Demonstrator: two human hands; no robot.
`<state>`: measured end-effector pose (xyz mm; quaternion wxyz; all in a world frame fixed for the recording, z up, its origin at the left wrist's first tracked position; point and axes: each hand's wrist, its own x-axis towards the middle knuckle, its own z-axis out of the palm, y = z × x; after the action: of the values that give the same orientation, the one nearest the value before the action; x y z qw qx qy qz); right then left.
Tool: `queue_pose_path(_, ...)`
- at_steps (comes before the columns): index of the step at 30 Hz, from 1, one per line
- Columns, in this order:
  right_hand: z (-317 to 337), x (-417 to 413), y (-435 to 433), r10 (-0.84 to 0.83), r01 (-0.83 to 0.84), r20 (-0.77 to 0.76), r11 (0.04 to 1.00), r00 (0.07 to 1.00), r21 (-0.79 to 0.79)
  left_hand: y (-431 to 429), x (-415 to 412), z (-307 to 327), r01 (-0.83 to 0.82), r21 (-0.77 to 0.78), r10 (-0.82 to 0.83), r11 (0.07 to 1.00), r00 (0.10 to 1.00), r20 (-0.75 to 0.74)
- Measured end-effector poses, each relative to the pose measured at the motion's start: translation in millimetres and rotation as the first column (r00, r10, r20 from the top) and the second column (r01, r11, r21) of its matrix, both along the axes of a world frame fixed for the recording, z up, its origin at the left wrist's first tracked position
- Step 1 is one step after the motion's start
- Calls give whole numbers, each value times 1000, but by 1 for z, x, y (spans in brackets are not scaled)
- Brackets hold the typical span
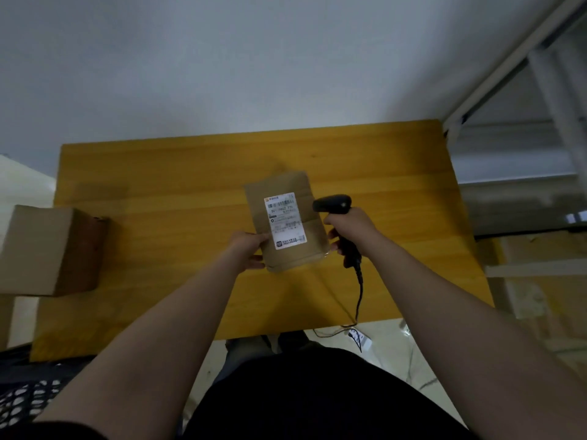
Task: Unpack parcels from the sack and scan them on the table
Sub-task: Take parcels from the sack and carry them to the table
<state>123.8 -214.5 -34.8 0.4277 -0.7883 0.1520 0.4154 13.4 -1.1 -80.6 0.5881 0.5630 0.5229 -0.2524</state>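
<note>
One parcel (287, 222) is out, near the surface (178, 192) centre, label (285, 220) up. The left hand (247, 250) pinches its 8 o'clock corner; the right hand (347, 228) grips the scanner (333, 204) at its 3 o'clock edge. Scanning looks underway; a box (50, 249) waits at 9 o'clock, and no sack is clearly visible.

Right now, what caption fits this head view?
Left hand holds a flat brown cardboard parcel at a yellow wooden table; right hand grips a black handheld scanner beside it.
</note>
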Motion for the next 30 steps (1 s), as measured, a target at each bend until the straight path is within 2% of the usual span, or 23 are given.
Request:
queue_pose_path(4,36,-8,40,108,-108,3,994,994,5,17,-14,21,58,44,-58,997,998,14)
queue_pose_path(10,63,-26,73,168,-167,26,985,985,-34,51,-31,50,21,66,-27,998,996,88)
queue_pose_path(21,72,-49,86,95,-92,72,995,993,-41,71,-61,56,47,-9,-45,999,987,151)
queue_pose_path(30,74,-46,86,59,-56,82,998,995,-38,73,-60,54,80,2,-80,997,988,134)
